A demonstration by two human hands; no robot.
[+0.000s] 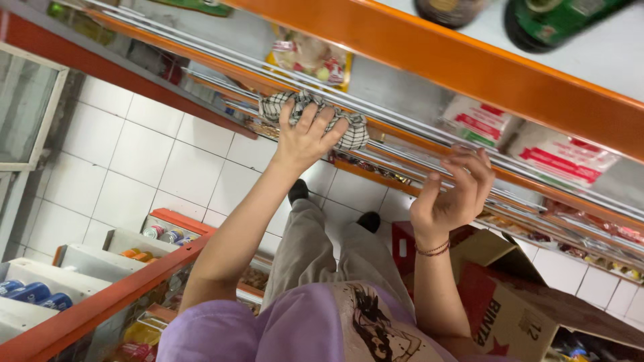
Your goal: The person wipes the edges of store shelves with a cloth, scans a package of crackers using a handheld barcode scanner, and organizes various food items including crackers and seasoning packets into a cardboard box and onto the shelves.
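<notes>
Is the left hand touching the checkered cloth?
Touching: the head view shows the left hand pressed on the checkered cloth, fingers spread across it.
</notes>
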